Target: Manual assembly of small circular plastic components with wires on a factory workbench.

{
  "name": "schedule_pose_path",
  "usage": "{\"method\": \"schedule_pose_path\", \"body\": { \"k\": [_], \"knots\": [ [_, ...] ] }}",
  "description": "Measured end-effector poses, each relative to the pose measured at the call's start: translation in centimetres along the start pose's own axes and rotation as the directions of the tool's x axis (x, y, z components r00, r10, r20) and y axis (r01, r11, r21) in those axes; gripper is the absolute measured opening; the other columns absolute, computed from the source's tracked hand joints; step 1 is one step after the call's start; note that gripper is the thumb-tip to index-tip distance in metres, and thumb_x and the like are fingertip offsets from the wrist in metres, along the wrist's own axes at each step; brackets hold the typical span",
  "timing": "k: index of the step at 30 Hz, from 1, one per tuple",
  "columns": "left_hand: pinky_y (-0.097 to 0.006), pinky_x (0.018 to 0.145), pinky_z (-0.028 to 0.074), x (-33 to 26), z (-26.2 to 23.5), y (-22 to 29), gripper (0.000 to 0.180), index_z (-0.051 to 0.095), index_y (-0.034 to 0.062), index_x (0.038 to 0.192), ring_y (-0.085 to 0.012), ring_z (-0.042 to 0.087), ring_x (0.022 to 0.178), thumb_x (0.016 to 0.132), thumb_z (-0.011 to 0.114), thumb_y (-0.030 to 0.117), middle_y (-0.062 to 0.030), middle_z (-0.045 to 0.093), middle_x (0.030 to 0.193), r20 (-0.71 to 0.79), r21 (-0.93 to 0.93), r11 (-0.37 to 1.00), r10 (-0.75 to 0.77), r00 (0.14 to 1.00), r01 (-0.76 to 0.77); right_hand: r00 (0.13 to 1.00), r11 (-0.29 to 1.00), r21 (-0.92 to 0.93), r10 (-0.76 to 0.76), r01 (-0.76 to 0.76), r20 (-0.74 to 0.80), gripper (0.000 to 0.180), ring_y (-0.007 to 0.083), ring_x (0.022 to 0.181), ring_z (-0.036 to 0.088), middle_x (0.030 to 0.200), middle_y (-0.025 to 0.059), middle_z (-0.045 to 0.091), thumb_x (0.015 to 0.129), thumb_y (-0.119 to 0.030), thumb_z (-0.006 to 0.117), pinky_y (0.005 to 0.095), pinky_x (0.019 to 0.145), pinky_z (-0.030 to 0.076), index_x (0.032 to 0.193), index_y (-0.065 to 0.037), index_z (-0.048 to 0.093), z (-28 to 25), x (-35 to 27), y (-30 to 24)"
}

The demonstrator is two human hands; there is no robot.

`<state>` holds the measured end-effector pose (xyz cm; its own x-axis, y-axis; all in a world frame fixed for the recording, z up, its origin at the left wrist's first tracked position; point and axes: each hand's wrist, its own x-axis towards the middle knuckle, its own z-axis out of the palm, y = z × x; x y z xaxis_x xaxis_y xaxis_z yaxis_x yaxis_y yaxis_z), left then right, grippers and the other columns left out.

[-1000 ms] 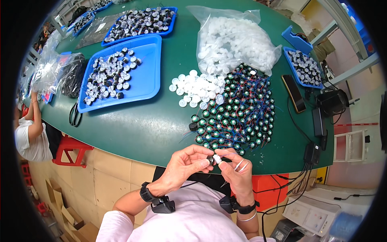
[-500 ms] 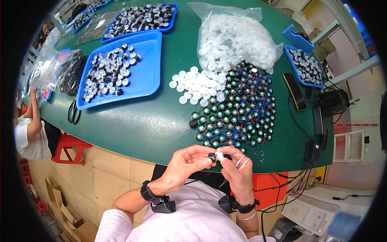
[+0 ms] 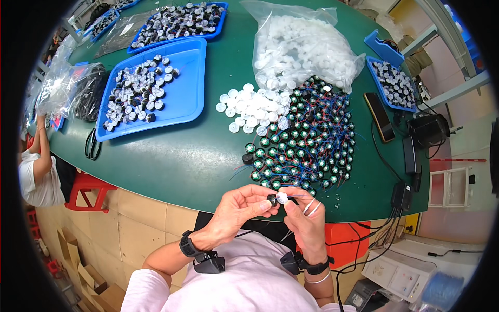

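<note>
Two bare hands meet just in front of a heap of green-faced round components with red and blue wires. The left hand pinches a small black cylinder between thumb and fingers; the right hand likewise grips a small white piece right beside it; whether they are joined cannot be told. White discs lie left of the heap; farther left sits a blue tray of black-and-white parts. Any writing is too small to read.

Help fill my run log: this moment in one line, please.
left hand: black part; right hand: white piece; table: white discs, green-topped parts, blue tray
</note>
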<state>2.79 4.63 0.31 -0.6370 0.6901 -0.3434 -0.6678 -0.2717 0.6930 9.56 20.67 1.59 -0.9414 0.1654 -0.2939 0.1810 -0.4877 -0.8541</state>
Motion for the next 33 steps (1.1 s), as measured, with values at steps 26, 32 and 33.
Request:
{"method": "schedule_pose_path", "body": {
  "k": [26,32,33],
  "knots": [
    [-0.026,0.081,0.051,0.1,-0.4,-0.8,0.025,0.055,-0.0033,0.11,-0.013,0.061,0.091,0.087,0.06,0.005,-0.0107,0.062,0.102,-0.01,0.089,0.986,0.139,0.99,-0.138,0.945,0.64,-0.71,-0.306,0.294,0.115,0.021,0.0015,0.06,0.044,0.093,0.0036,0.057,0.077,0.0,0.067,0.0165,0.049,0.033,0.098,-0.002,0.067,1.1,0.2,-1.7],
    [-0.027,0.081,0.051,0.1,0.0,-0.6,0.024,0.055,-0.0042,0.109,-0.0127,0.06,0.091,0.087,0.059,0.006,-0.0106,0.062,0.103,-0.013,0.159,0.978,0.138,0.99,-0.134,0.924,0.574,-0.73,-0.31,0.371,0.226,0.023,0.0159,0.07,0.058,0.085,0.0079,0.059,0.072,0.003,0.069,0.0259,0.057,0.046,0.095,-0.001,0.066,0.4,0.7,-2.2],
    [-0.027,0.081,0.051,0.1,-0.1,-0.5,0.024,0.055,-0.0043,0.109,-0.0127,0.06,0.091,0.087,0.059,0.006,-0.0107,0.062,0.103,-0.009,0.17,0.977,0.135,0.991,-0.131,0.924,0.57,-0.731,-0.301,0.374,0.237,0.023,0.0162,0.07,0.058,0.083,0.008,0.059,0.072,0.003,0.069,0.0263,0.057,0.046,0.094,-0.001,0.066,0.3,0.9,-2.3]
  ]
}}
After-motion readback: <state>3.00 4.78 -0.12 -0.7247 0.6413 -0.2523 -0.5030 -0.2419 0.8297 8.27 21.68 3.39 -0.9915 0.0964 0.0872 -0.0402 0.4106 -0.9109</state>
